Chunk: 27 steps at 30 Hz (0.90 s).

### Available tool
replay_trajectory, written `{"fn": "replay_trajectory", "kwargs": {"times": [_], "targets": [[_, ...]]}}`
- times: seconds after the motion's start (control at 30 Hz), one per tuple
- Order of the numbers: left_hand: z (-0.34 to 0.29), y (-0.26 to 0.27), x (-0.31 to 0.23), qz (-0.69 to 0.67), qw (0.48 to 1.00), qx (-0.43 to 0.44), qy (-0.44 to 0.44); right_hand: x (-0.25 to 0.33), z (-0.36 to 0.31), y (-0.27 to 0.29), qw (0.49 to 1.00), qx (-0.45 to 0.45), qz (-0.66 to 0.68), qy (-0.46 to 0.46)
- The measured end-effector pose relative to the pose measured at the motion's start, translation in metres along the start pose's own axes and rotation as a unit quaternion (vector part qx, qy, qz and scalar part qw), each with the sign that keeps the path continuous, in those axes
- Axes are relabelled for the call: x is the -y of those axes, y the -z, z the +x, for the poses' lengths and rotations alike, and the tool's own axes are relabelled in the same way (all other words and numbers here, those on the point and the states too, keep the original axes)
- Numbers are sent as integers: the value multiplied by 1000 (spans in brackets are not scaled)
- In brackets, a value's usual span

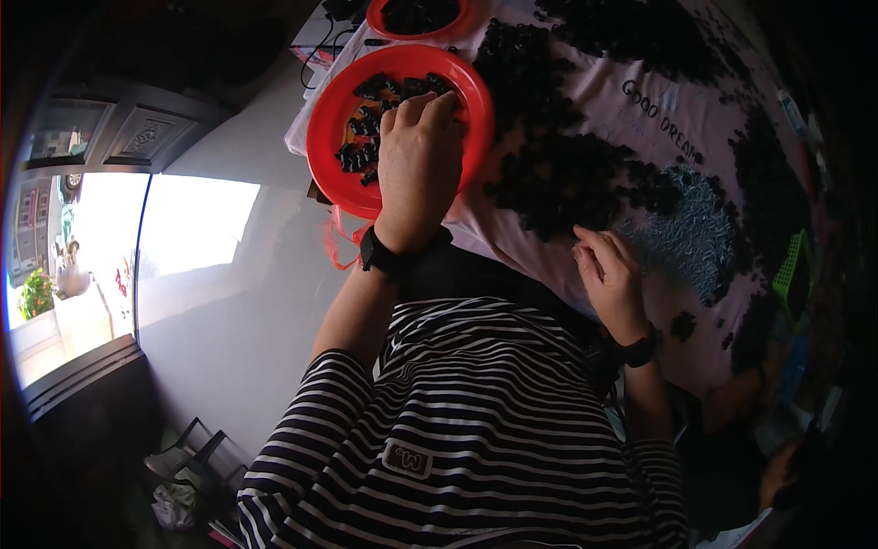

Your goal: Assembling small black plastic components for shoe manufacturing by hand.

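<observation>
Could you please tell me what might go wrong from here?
The red bowl under the left hand sits by the edge of the cloth, so a bump might tip it. The black pieces lie against the blue pieces, so the right hand, close to both, could mix them.

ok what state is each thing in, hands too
near red basin: partly filled
far red basin: holding dark pieces, cut off by frame
left hand: fingers lowered into near red basin, grip hidden
right hand: fingers curled
black pieces: heaped loose
blue pieces: piled loose
pink cloth: spread, wrinkled
</observation>
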<state>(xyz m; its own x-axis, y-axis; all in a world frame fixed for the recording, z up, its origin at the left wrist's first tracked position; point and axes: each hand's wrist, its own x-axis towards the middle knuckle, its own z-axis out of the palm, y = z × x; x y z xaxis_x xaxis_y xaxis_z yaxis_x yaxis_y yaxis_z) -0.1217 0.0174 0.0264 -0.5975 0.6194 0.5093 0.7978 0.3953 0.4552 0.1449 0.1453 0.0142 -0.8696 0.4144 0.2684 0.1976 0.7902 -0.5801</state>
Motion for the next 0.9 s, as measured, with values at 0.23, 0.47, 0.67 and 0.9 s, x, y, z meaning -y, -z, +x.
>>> {"fn": "replay_trajectory", "kwargs": {"times": [0.23,0.47,0.67,0.9], "targets": [[-45,-25,-46,-160,979,127,-22,-11,76,-43,997,-42,58,-7],[-83,-45,-45,-149,975,164,-24,-14,104,-64,998,-34,-46,30],[-85,-46,-41,-134,976,168,-22,-14,102,-62,997,9,-80,20],[-87,-44,-41,-133,976,174,3,-17,101,-57,999,-5,-46,13]]}}
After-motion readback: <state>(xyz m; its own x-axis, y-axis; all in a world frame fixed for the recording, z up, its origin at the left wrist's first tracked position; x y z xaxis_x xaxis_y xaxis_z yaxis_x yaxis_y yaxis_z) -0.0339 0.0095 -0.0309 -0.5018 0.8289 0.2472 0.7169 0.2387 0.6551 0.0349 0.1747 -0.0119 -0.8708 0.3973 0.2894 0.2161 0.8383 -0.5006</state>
